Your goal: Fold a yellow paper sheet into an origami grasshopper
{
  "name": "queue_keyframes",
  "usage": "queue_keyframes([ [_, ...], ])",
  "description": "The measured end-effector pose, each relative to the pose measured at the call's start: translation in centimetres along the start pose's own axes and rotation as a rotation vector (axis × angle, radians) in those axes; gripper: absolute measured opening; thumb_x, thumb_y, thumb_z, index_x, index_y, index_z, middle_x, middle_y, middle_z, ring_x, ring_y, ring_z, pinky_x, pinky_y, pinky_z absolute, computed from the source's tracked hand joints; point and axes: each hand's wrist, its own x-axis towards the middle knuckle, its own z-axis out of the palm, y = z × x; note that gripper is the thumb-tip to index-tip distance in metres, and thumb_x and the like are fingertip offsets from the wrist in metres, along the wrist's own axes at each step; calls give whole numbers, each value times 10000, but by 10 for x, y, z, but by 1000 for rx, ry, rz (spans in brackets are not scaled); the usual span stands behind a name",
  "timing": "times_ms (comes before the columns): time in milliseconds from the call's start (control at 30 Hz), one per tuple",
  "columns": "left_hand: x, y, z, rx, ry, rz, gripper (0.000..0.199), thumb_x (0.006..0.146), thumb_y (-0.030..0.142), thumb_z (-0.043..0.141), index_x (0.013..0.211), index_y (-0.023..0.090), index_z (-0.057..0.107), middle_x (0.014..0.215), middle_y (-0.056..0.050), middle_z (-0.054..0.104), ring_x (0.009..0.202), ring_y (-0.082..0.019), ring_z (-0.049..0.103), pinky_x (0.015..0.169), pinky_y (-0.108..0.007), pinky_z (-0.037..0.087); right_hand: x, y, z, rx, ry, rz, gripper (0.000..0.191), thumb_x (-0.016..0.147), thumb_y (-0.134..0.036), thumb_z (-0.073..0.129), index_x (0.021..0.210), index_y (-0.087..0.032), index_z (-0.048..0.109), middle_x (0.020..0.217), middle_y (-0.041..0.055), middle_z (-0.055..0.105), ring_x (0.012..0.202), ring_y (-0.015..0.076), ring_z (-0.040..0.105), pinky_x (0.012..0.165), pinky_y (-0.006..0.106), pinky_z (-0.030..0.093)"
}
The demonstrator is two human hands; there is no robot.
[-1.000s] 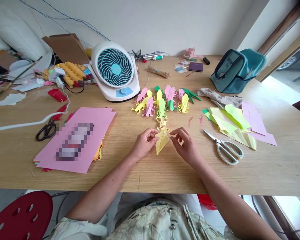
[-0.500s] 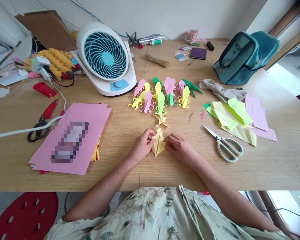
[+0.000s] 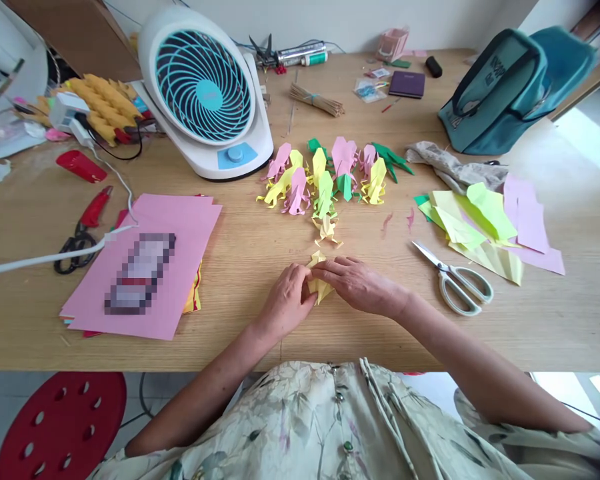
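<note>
A pale yellow folded paper [image 3: 322,291] lies on the table in front of me, partly covered by my fingers. My left hand [image 3: 289,293] grips its left side with thumb and fingers closed. My right hand [image 3: 356,283] reaches across the top of it, fingers together and pressed on the paper close to the left fingertips. Just beyond the paper sits a small pale yellow origami frog [image 3: 327,231]. Behind that stand several more origami frogs in pink [image 3: 296,192], yellow [image 3: 375,181] and green [image 3: 324,195].
White-handled scissors [image 3: 457,283] and loose coloured paper sheets [image 3: 485,220] lie to the right. At left, a phone [image 3: 140,275] rests on pink paper [image 3: 180,307]. Farther back are a white fan [image 3: 207,93], a bundle of sticks [image 3: 317,100] and a teal bag [image 3: 500,93].
My right hand has moved left over the folded paper, from its right edge to near the left fingers, covering more of it. The camera view has shifted slightly.
</note>
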Motion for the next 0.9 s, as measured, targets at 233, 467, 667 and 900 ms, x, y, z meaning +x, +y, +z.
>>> queue_keyframes([
  [233, -5, 4, -4, 24, -64, 53, 282, 831, 85, 607, 1065, 199, 497, 1090, -68, 575, 1059, -244, 542, 932, -407, 479, -5, 9, -2, 96, 27, -21, 407, 896, -40, 481, 1273, -179, 544, 1172, 121, 559, 954, 208, 613, 836, 349, 520],
  [467, -9, 5, -6, 53, -87, 107, 243, 878, 49, 529, 1065, 192, 591, 1101, -69, 577, 1050, -219, 545, 944, -372, 485, -19, 15, 2, 393, 167, 9, 178, 897, -115, 544, 1057, -194, 553, 1196, 121, 540, 1000, 197, 611, 903, 354, 511],
  [667, -12, 7, -8, 65, -113, 100, 231, 873, 96, 600, 1080, 199, 597, 1113, -68, 589, 1070, -230, 535, 945, -381, 480, -32, 15, 5, 489, 235, 94, 304, 777, 10, 526, 986, -210, 534, 1191, 111, 542, 1058, 214, 605, 891, 355, 512],
  [900, -16, 18, -11, 215, -154, 63, 340, 824, 269, 746, 1122, 220, 588, 1121, -44, 621, 1052, -248, 530, 910, -411, 440, -38, 12, 7, 596, 312, 138, 372, 789, 47, 439, 1029, -216, 548, 1263, 115, 546, 1131, 211, 585, 930, 377, 488],
])
